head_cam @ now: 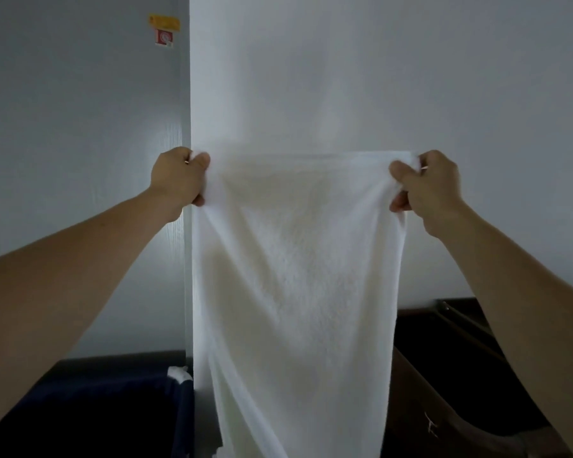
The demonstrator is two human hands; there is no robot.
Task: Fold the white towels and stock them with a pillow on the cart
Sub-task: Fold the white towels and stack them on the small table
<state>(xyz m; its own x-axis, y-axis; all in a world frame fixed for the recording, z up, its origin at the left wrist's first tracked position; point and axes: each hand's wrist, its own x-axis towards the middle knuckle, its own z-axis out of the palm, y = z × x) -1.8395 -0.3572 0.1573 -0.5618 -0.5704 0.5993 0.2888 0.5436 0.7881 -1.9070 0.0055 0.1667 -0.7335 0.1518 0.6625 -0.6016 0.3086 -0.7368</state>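
- White wall [361, 77]: fills the bg from ctr to the right edge, plain.
- Grey panel [80, 120]: left third of the view, meets the wall at a vertical edge just behind the left hand; faint wood-grain texture.
- White towel [295, 276]: held up in the air in front of the wall, spread flat btwn both hands. Top edge is pulled nearly straight and level. The rest hangs down w/ soft creases running from each top corner and narrows a bit toward the btm; the lower end runs out of frame.
- Navy fabric bin [119, 408]: btm left, dark, below the left forearm; can't tell what's inside.
- Dark brown unit [460, 375]: btm right, behind the towel's right edge, partly under the right forearm.
- Left hand [179, 178]: arm stretched fwd, fist closed round the towel's top-left corner, thumb on the near face.
- Right hand [427, 186]: arm stretched fwd, fingers curled round the top-right corner, cloth bunched in the grip.
- White cloth scrap [178, 373]: at the bin's rim, just beside the towel's left edge.
- Yellow sticker [163, 22] and red sticker [163, 38]: high on the panel, red right under yellow; print too small to read.
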